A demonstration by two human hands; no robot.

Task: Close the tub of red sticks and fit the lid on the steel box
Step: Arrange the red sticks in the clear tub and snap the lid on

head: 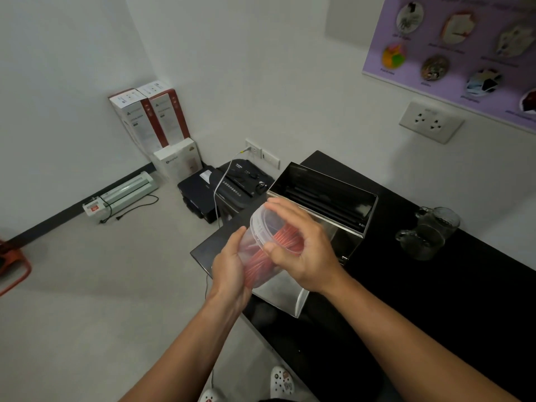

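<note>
A clear plastic tub of red sticks is held tilted in the air above the counter's left end. My left hand grips the tub's body from below. My right hand covers its mouth, fingers pressing a clear round lid onto the rim. Behind my hands stands the open steel box with dark rods inside. A flat dark lid lies on the counter to the box's left, partly hidden by my hands.
The black counter runs along the right wall and carries two glass mugs. On the floor to the left are a black shredder, a printer, stacked boxes and a laminator. A wall socket sits above the counter.
</note>
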